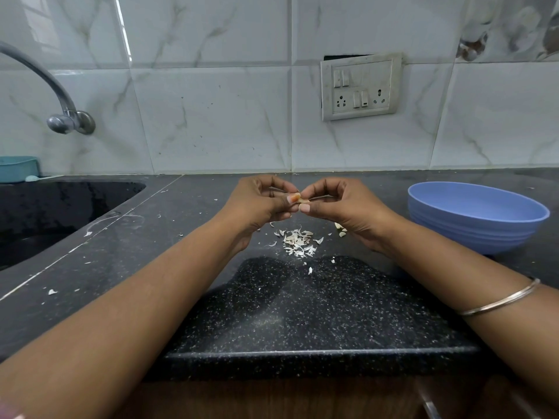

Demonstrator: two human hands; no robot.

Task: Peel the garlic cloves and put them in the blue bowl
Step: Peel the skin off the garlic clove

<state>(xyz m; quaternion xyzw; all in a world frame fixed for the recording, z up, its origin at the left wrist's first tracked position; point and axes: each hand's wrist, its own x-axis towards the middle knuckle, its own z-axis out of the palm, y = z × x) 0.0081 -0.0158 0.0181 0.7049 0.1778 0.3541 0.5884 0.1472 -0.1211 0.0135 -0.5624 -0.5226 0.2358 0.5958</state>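
Right now my left hand (pixel 262 204) and right hand (pixel 338 204) both pinch one garlic clove (pixel 298 198) above the peel scraps (pixel 298 241), blue bowl (pixel 478 217) at three o'clock, and a slippery skin could squirt it onto the counter (pixel 302 313).

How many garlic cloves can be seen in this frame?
3 that I can make out: one garlic clove pinched between the left hand and right hand, two cloves on the counter beneath the right hand. More may be hidden.
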